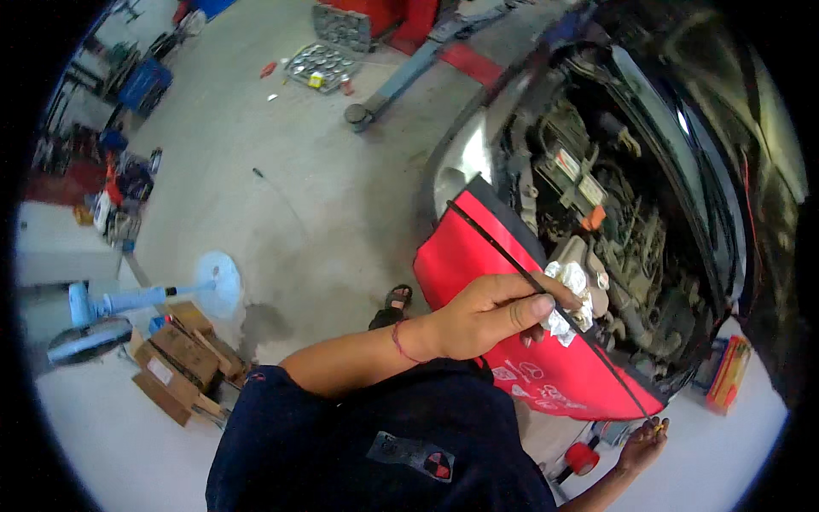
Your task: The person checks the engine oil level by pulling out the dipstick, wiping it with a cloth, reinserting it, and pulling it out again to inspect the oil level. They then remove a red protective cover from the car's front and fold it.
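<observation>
A long, thin dark dipstick (490, 241) runs slantwise in front of me, from the upper left down to the right. My left hand (490, 317) is closed, pinching it around the middle between thumb and fingers. In those same fingers is a crumpled silvery wad (566, 299), like foil or a wipe. At the lower right my right hand (646, 444) is closed round the dipstick's other end, where a small yellow bit shows. Behind both lies a red fender cover (478, 264) with white print, draped over the car's front edge.
The open engine bay (597, 213) of a dark car fills the right. A lift arm (414, 77) reaches over the floor beside an open tool case (322, 66). A pale blue fan (119, 300) and cardboard boxes (183, 358) stand at left. A red-yellow box (728, 375) lies right.
</observation>
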Tool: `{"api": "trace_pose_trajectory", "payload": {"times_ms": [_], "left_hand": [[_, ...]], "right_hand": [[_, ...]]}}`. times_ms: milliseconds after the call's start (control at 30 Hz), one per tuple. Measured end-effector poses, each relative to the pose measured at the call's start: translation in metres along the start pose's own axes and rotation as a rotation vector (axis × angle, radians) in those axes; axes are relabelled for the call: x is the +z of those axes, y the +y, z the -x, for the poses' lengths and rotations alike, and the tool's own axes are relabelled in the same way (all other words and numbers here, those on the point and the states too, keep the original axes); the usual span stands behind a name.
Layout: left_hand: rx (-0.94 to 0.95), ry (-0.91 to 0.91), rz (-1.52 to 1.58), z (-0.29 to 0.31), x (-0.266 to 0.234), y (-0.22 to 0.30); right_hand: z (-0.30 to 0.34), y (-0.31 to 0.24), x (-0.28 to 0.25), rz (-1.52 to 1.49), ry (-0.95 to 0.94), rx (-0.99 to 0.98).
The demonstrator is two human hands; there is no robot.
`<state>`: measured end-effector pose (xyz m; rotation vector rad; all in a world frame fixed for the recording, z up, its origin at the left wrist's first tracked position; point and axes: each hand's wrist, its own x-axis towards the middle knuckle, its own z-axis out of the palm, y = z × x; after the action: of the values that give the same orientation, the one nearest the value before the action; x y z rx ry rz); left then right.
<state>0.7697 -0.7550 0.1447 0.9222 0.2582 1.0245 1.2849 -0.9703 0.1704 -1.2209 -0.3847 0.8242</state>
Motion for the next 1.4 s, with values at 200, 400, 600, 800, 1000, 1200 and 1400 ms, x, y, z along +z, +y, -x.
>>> {"api": "trace_pose_trajectory", "payload": {"times_ms": [200,400,600,800,1000,1200,1400], "left_hand": [[0.152,0.269,-0.053,0.041,-0.014,0.015],[0.294,0.523,-0.267,0.097,-0.041,0.034],[0.511,0.851,-0.013,0.122,-0.061,0.042],[0.638,0.935,0.060,0.123,-0.044,0.043],[0.764,0.913,0.160,0.118,-0.003,0.026],[0.724,0.858,0.033,0.119,0.054,0.012],[0.631,0.857,-0.066,0.123,0.110,-0.011]], "right_hand": [[-0.031,0.031,0.067,0.285,-0.055,0.136],[-0.033,0.091,0.092,0.280,-0.252,0.324],[0.048,0.187,0.225,0.487,-0.524,0.305],[0.141,0.237,0.320,0.315,-0.740,0.112],[0.168,0.235,0.320,0.363,-0.992,-0.003],[0.169,0.210,0.273,0.399,-1.066,-0.041],[0.159,0.203,0.226,0.264,-1.037,-0.001]]}}
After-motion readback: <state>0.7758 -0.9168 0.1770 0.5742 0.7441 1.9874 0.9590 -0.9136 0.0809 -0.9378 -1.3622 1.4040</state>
